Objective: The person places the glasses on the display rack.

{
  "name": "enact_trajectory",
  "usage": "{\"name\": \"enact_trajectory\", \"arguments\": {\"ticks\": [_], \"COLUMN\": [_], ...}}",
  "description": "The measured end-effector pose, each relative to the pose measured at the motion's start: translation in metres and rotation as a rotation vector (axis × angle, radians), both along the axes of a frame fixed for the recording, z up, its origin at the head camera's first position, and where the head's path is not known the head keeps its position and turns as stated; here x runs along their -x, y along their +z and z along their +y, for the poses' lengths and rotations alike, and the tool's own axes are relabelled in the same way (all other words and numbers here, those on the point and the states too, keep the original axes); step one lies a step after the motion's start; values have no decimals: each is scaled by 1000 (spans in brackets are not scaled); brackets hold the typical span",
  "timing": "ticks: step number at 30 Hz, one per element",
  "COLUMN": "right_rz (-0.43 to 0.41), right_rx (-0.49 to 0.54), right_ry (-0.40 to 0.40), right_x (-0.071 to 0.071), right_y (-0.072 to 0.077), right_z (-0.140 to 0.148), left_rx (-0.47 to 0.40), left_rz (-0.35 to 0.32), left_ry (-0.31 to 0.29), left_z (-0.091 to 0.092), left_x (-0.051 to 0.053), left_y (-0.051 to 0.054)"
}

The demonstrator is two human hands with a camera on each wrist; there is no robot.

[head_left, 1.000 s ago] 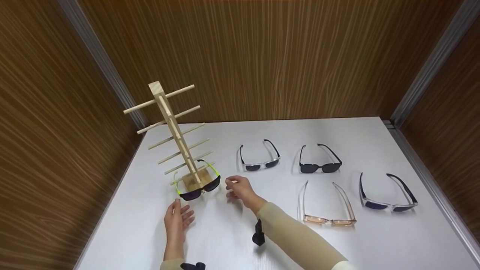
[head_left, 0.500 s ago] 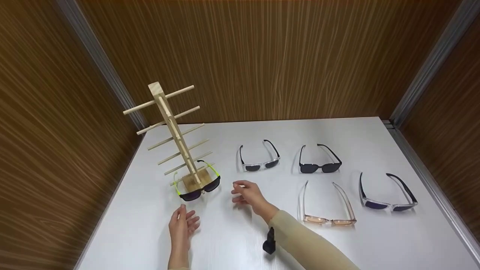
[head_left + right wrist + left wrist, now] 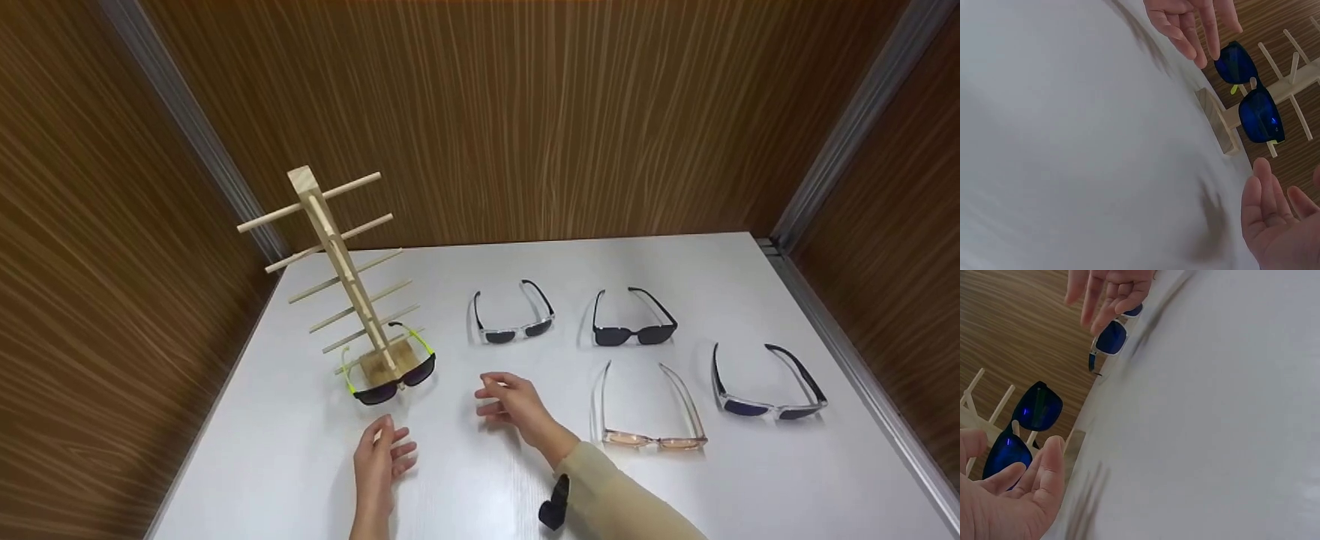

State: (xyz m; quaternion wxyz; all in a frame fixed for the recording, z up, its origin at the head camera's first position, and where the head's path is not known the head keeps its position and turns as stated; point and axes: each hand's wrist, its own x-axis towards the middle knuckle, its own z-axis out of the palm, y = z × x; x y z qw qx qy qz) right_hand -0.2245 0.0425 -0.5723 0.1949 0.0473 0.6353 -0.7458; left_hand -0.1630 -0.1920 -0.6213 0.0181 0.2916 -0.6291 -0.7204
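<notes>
Black sunglasses with neon-yellow temples [image 3: 396, 384] hang on the lowest rods of a wooden display rack [image 3: 341, 262], lenses facing me. In the head view my left hand [image 3: 379, 465] is just in front of them, apart from them, fingers loosely extended and holding nothing. To their right my right hand [image 3: 520, 409] hovers over the table with relaxed, slightly bent fingers, also holding nothing. The right wrist view shows the sunglasses [image 3: 1261, 115] hooked above the rack's base [image 3: 1217, 124], with both hands clear of them.
On the white table [image 3: 450, 480] lie clear-framed sunglasses [image 3: 517, 330], black sunglasses [image 3: 634, 335], peach-tinted glasses [image 3: 654, 440] and another clear-framed pair [image 3: 771, 409] at the right. Wood-grain panels [image 3: 480, 120] enclose the back and sides. The rack's upper rods stick out both ways.
Both hands have drawn back from the hung sunglasses, moving right and toward me. The sunglasses and rack stay in place, while the whole head view has shifted slightly.
</notes>
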Motion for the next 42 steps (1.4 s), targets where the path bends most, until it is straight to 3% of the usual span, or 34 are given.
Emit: {"name": "enact_trajectory", "arguments": {"ticks": [2, 5, 9, 16, 21, 30, 42], "right_rz": [6, 15, 31, 71, 97, 59, 26], "right_rx": [3, 10, 6, 5, 23, 61, 132], "right_ry": [-4, -9, -7, 13, 3, -14, -59], "right_x": [-3, -5, -7, -16, -23, -36, -47], "right_y": [0, 2, 6, 13, 16, 22, 28], "right_z": [3, 8, 14, 26, 37, 60, 94], "left_rx": [7, 1, -19, -45, -47, -52, -106], "left_rz": [-24, -49, -48, -15, 4, 8, 114], "left_ry": [-14, -45, -108, -226, -274, -382, -446], "left_z": [2, 11, 26, 40, 49, 67, 87], "left_x": [2, -5, -16, -19, -20, -16, -13], "left_y": [-5, 14, 46, 46, 49, 46, 46]}}
